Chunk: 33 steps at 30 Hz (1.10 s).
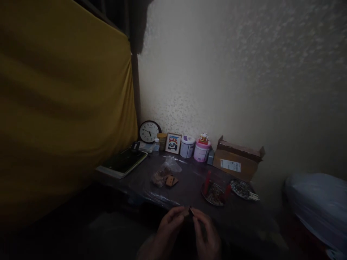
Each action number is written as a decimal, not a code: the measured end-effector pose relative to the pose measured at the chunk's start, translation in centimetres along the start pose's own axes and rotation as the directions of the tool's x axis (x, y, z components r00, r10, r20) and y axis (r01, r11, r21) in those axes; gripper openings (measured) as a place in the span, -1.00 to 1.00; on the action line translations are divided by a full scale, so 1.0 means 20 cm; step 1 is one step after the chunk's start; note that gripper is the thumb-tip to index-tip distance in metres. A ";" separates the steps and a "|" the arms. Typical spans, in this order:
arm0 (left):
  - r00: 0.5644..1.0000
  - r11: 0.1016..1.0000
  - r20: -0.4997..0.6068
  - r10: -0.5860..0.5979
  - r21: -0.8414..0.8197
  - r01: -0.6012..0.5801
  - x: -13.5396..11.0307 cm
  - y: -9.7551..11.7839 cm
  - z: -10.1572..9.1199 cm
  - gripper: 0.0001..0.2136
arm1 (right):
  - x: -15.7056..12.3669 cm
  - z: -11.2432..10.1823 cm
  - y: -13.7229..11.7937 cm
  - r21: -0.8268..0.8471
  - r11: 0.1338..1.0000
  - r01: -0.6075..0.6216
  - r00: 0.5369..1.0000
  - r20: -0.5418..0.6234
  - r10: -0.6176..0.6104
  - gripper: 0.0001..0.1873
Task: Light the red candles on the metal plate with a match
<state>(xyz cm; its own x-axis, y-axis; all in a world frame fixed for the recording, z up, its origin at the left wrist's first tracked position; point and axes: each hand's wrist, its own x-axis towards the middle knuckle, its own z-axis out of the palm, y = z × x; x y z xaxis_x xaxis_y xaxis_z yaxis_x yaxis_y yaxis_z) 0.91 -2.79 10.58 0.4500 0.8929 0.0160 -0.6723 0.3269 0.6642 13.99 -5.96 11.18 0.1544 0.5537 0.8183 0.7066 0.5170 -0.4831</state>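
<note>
Near the table's front edge my left hand (169, 231) is closed, pinching a small tan block-like piece (185, 212) between thumb and fingers. Against it, my right hand (206, 231) pinches a small dark piece (191, 211). The dim light does not show whether these two pieces are joined or what they are. Beyond my hands, small tan blocks (170, 181) with dark marks lie beside a crumpled clear plastic bag (172, 164). To the right, a round plate (204, 196) holds a dark, mixed heap, with red upright sticks like candles (207, 182) at its sides.
A second plate (231, 185) with white sticks stands farther right, before an open cardboard box (235, 162). Along the wall are a clock (149, 130), a panda picture (173, 143) and tubs (187, 147). A dark flat panel (126, 162) lies left, by a yellow curtain (67, 108).
</note>
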 end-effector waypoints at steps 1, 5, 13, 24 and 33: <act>1.000 1.000 -0.007 0.003 -0.004 -0.003 0.00 0.01 0.01 -0.76 | 0.00 0.00 0.00 0.000 1.000 -0.003 1.000 0.005 0.003 -0.83; 1.000 1.000 -0.014 0.014 -0.009 -0.014 0.00 0.01 0.01 -0.75 | 0.00 0.00 0.01 -0.004 1.000 -0.027 1.000 0.015 0.027 -0.84; 0.999 0.998 -0.040 0.023 -0.055 -0.025 0.01 0.03 0.01 -0.79 | 0.03 -0.02 -0.03 -0.025 1.000 0.007 1.000 -0.007 -0.007 -0.86; 0.998 0.997 -0.060 0.021 -0.074 -0.025 -0.01 0.07 0.06 -0.84 | 0.05 -0.04 -0.02 -0.078 0.997 0.017 1.000 -0.018 -0.018 -0.85; 0.996 0.999 -0.088 0.035 0.008 -0.034 -0.01 0.06 0.07 -0.79 | 0.01 0.01 0.21 -0.150 0.972 -0.180 0.984 -0.018 0.179 -0.72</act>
<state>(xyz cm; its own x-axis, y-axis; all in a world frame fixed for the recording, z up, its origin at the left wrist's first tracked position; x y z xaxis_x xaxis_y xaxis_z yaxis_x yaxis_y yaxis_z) 0.90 -2.96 12.50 0.3727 0.9276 -0.0266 -0.6825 0.2935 0.6694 16.83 -3.66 9.26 0.2911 0.6256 0.7238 0.7630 0.3046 -0.5701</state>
